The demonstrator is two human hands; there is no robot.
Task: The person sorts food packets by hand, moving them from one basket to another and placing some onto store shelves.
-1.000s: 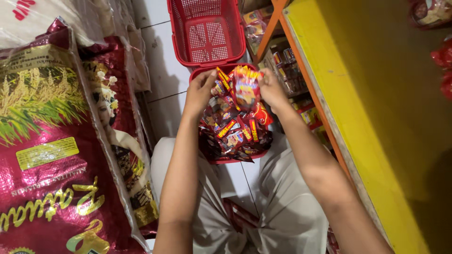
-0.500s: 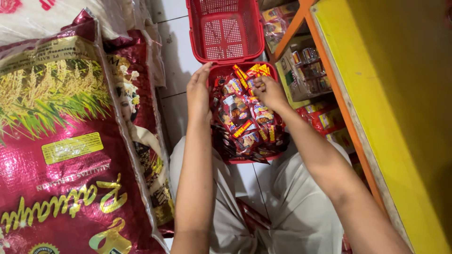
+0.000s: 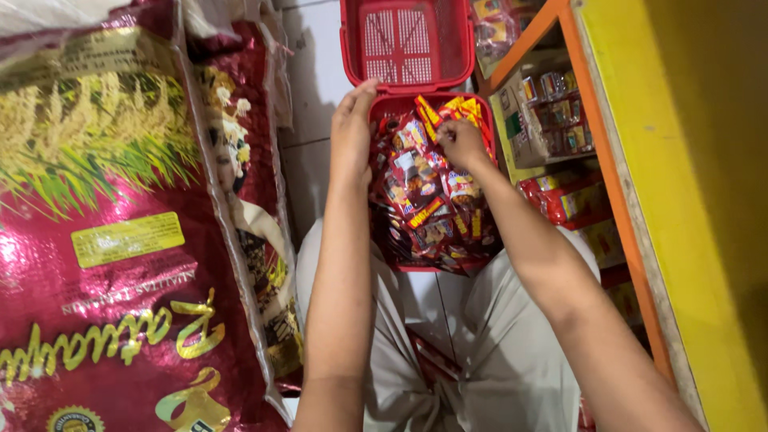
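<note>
A large magenta rice sack (image 3: 120, 240) with yellow lettering and a grain picture is seen on the left, with a second sack (image 3: 248, 176) leaned behind it. An empty red plastic basket (image 3: 406, 40) is set on the white tiled floor (image 3: 308, 88) at the top. Packaged goods (image 3: 552, 112) are stacked in an orange-framed shelf (image 3: 612, 184) on the right, under a yellow worktop (image 3: 680, 240).

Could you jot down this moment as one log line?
left hand: on rim of red plastic basket | right hand: among small red-yellow snack packets | beside: large red rice sack
</note>
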